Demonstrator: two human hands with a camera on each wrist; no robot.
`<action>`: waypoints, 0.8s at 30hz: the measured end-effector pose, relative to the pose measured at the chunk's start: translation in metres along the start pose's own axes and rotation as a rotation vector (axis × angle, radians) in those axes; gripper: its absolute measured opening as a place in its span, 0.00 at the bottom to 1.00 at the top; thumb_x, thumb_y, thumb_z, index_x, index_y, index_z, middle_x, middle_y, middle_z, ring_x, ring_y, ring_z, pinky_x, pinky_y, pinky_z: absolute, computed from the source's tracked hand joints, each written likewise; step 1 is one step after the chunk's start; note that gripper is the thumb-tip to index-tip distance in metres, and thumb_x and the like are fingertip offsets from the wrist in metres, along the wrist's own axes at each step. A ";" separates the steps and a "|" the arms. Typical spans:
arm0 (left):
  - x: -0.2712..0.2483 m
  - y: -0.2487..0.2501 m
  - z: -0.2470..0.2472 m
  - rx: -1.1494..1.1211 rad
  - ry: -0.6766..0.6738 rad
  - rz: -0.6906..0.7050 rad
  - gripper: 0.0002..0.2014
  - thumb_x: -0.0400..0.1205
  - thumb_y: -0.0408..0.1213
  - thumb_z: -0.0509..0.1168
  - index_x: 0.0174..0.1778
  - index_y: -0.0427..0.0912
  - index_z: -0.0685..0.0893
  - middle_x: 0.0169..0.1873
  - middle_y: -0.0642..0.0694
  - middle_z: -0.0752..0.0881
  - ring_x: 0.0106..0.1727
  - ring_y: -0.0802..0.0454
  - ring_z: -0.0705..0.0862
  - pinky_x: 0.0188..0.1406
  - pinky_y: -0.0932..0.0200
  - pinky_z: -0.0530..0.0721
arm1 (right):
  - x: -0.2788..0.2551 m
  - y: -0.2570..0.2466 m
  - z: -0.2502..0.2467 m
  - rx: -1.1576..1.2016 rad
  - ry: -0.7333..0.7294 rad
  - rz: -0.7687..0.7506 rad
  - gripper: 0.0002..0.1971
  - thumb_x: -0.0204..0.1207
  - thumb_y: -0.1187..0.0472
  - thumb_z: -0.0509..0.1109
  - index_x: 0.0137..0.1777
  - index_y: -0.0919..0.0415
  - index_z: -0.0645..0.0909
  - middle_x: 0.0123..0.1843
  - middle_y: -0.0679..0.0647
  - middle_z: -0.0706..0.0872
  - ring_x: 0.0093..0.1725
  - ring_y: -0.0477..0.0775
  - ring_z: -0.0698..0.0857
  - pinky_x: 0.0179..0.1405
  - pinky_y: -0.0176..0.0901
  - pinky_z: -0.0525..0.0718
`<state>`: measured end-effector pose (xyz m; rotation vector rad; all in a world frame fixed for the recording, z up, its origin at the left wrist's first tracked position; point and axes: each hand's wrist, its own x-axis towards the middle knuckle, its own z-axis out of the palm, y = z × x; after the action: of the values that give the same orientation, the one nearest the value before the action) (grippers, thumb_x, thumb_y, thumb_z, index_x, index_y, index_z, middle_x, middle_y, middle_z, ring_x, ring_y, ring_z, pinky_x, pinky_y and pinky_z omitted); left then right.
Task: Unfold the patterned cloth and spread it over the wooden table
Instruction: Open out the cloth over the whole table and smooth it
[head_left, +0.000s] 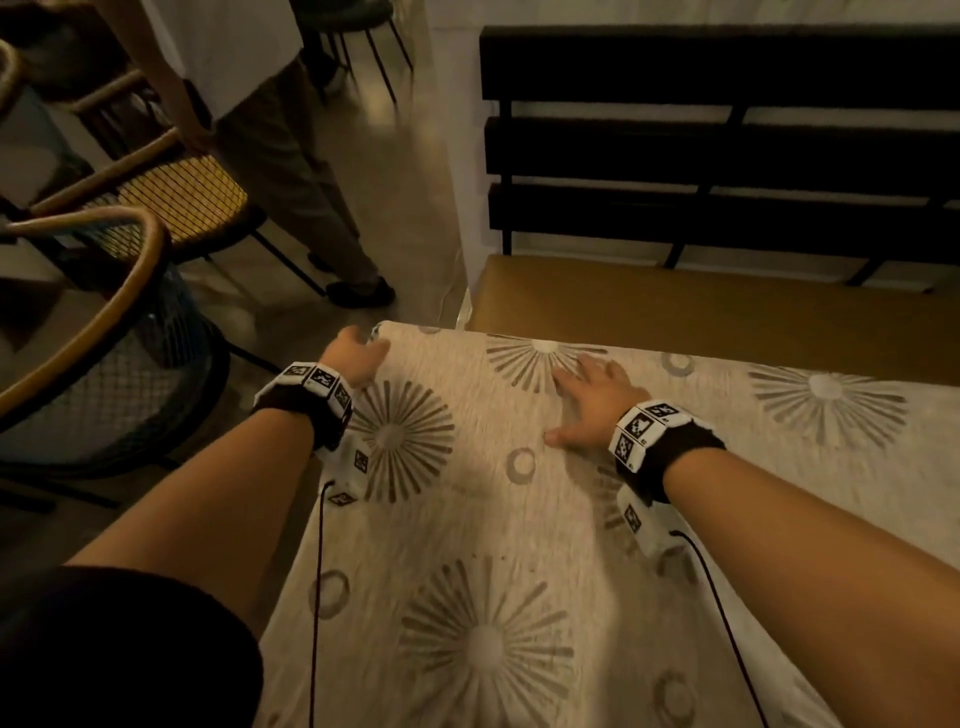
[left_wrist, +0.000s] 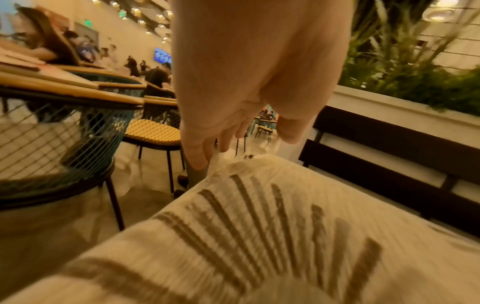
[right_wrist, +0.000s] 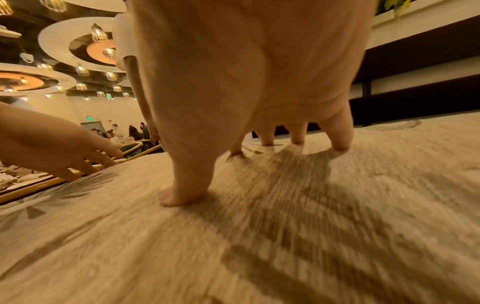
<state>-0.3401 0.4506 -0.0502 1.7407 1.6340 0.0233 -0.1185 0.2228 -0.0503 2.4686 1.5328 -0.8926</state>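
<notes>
A beige patterned cloth (head_left: 467, 519) with grey starbursts and rings lies spread flat over the table, which it hides. My right hand (head_left: 587, 400) lies on it near the far edge, fingers straight and splayed; in the right wrist view its fingertips (right_wrist: 340, 144) and thumb touch the cloth (right_wrist: 259, 236). My left hand (head_left: 358, 358) is at the cloth's far left corner with relaxed, straight fingers. In the left wrist view the left hand (left_wrist: 233, 131) hovers just above the cloth's edge (left_wrist: 246, 216), holding nothing.
A dark slatted bench (head_left: 717, 156) with a tan seat (head_left: 701, 306) stands beyond the table. Cane and mesh chairs (head_left: 130, 291) crowd the left side. A person (head_left: 291, 156) stands on the floor at the far left. Cables hang from both wrist cameras.
</notes>
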 end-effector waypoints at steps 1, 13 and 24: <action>0.006 -0.001 -0.002 -0.047 -0.004 -0.024 0.34 0.85 0.49 0.60 0.83 0.38 0.58 0.79 0.37 0.68 0.73 0.37 0.74 0.64 0.52 0.74 | 0.004 -0.002 0.001 -0.003 -0.031 0.014 0.51 0.69 0.32 0.70 0.85 0.42 0.45 0.88 0.52 0.40 0.85 0.68 0.43 0.79 0.75 0.56; 0.051 0.007 -0.016 -0.350 0.146 0.026 0.14 0.83 0.40 0.66 0.61 0.37 0.86 0.57 0.39 0.86 0.61 0.41 0.83 0.58 0.53 0.78 | 0.010 -0.005 0.005 0.025 -0.040 0.075 0.52 0.69 0.35 0.72 0.84 0.37 0.41 0.87 0.48 0.36 0.85 0.65 0.39 0.80 0.75 0.53; 0.055 -0.004 -0.011 0.178 -0.045 0.404 0.24 0.85 0.47 0.59 0.79 0.51 0.68 0.79 0.45 0.67 0.77 0.44 0.69 0.75 0.45 0.69 | 0.011 -0.006 0.005 0.024 -0.058 0.080 0.51 0.70 0.35 0.72 0.84 0.37 0.39 0.87 0.48 0.35 0.85 0.65 0.38 0.80 0.75 0.52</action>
<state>-0.3386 0.5030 -0.0697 2.1681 1.2599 0.0294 -0.1221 0.2321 -0.0587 2.4779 1.4032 -0.9655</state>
